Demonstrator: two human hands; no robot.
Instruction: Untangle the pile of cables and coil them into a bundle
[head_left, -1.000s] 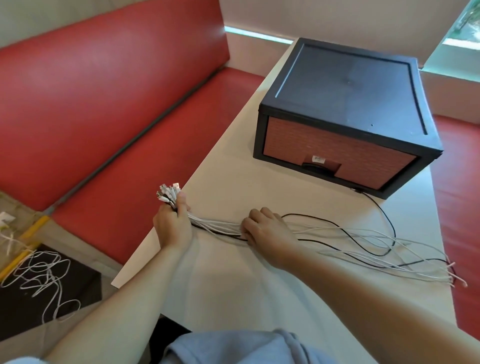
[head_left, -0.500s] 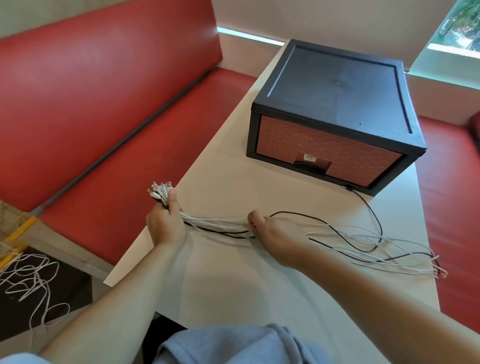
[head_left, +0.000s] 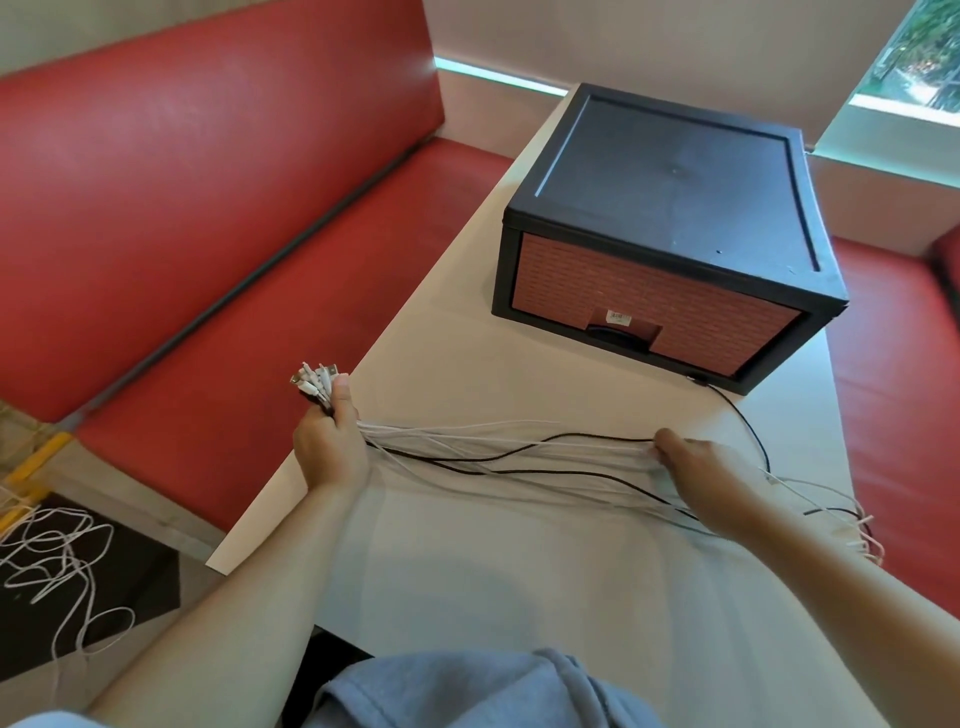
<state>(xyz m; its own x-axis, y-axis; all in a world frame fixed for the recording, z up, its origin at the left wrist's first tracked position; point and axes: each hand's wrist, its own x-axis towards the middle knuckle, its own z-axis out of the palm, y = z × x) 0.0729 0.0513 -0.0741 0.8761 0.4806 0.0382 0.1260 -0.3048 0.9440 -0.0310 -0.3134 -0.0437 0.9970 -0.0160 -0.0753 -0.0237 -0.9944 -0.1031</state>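
Note:
Several white cables and a couple of black ones stretch in a loose band across the white table. My left hand grips them at the table's left edge, with their plug ends sticking up above my thumb. My right hand holds the same band further right, fingers curled over the strands. The loose far ends trail past my right wrist near the table's right edge. One black cable runs up to the drawer box.
A black drawer box with a brick-red front stands on the far part of the table. Red bench seats flank the table on both sides. More white cable lies tangled on the floor at lower left.
My right hand has slid to the right along the cables, well away from my left hand, pulling the band straighter. My left hand has kept its grip near the plugs.

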